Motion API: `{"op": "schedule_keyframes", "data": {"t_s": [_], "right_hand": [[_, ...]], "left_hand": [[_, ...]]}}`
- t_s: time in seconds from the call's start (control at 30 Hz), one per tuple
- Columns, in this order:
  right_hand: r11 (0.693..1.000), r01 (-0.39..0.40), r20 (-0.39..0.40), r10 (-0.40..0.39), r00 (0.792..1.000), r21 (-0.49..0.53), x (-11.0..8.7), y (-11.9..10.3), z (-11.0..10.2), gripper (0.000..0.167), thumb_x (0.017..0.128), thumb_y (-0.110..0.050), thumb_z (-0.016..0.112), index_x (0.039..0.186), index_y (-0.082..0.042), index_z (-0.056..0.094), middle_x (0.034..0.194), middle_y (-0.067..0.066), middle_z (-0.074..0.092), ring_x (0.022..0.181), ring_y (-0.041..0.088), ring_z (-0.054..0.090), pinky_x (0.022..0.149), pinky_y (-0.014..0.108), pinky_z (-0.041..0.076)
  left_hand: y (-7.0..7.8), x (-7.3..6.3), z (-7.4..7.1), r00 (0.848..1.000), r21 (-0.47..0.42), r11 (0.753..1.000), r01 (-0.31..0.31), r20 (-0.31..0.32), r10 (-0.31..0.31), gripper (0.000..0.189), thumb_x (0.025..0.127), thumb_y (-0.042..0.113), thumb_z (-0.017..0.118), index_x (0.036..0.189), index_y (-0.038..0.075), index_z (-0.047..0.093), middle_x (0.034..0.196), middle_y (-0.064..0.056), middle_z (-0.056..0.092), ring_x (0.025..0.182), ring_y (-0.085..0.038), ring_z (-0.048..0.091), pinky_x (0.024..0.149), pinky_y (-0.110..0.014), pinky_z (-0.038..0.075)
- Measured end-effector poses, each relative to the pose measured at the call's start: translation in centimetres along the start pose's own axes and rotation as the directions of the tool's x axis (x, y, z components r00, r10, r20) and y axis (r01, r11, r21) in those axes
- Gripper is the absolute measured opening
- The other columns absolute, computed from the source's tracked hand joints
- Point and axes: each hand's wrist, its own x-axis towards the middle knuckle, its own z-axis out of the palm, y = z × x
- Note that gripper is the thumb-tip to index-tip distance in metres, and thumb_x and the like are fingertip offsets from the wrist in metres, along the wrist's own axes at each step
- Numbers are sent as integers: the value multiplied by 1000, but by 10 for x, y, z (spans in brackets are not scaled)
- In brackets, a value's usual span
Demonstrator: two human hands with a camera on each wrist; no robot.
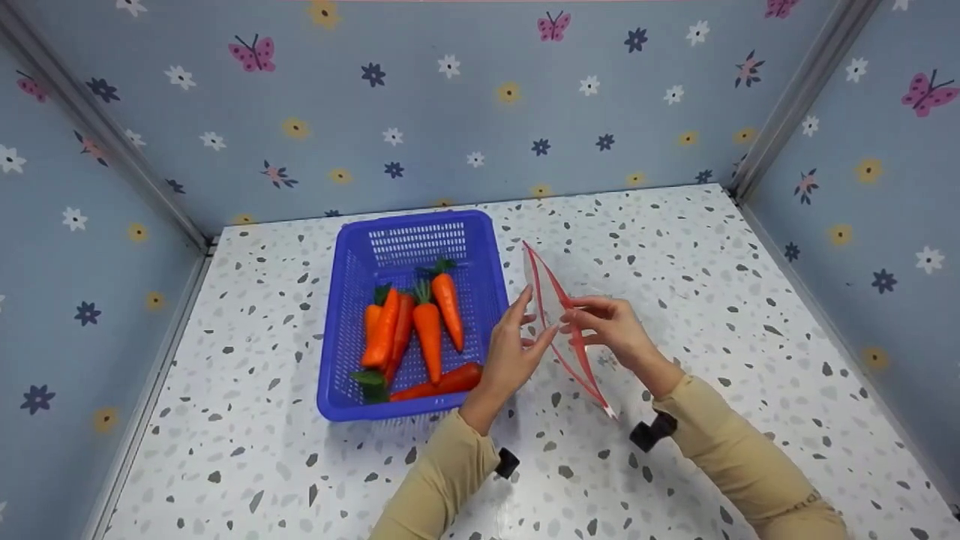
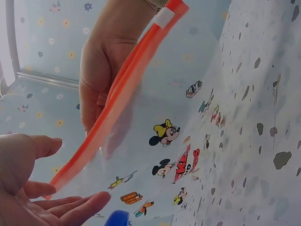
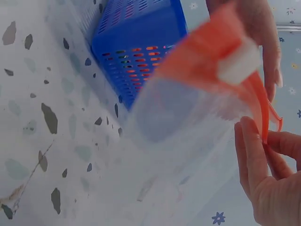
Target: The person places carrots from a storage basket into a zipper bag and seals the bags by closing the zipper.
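A clear zip bag (image 2: 164, 141) with a red-orange zip strip, a white slider (image 2: 164, 17) and cartoon prints stands with its mouth spread apart, right of the basket. My right hand (image 1: 619, 330) pinches the strip on the mouth's right side between thumb and fingers. On the other side, my left hand (image 1: 514, 352) has its fingers loosely extended close by the left strip, with the thumb pointing toward the mouth. Through the clear plastic, only the prints and the tabletop show.
A blue plastic basket (image 1: 332, 315) sits left of the bag, just beside my left hand. Inside it lie several orange carrots (image 1: 427, 330) with green tops. Flower-patterned walls (image 1: 450, 112) enclose the speckled white table (image 1: 255, 420) at the back and sides.
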Motion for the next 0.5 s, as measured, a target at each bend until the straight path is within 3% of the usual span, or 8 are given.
{"op": "schedule_keyframes", "data": {"t_s": [0.27,0.5], "right_hand": [[995,55,-26,-54,998,78,-1,-10,11,29,84,-6,59,110,7,58,86,7,64,72,18,63,60,33,52],[990,124,-141,-114,983,68,2,-13,15,22,82,-2,61,101,9,62,73,8,62,61,15,60,51,31,52]], "left_hand": [[2,2,0,1000,-28,999,-19,-20,19,65,83,16,63,137,1,29,131,-15,42,94,-27,58,66,-23,51],[0,2,-4,998,-29,1000,-1,-68,-1,48,85,3,55,130,-1,41,109,-16,59,74,-15,63,61,-19,50]]}}
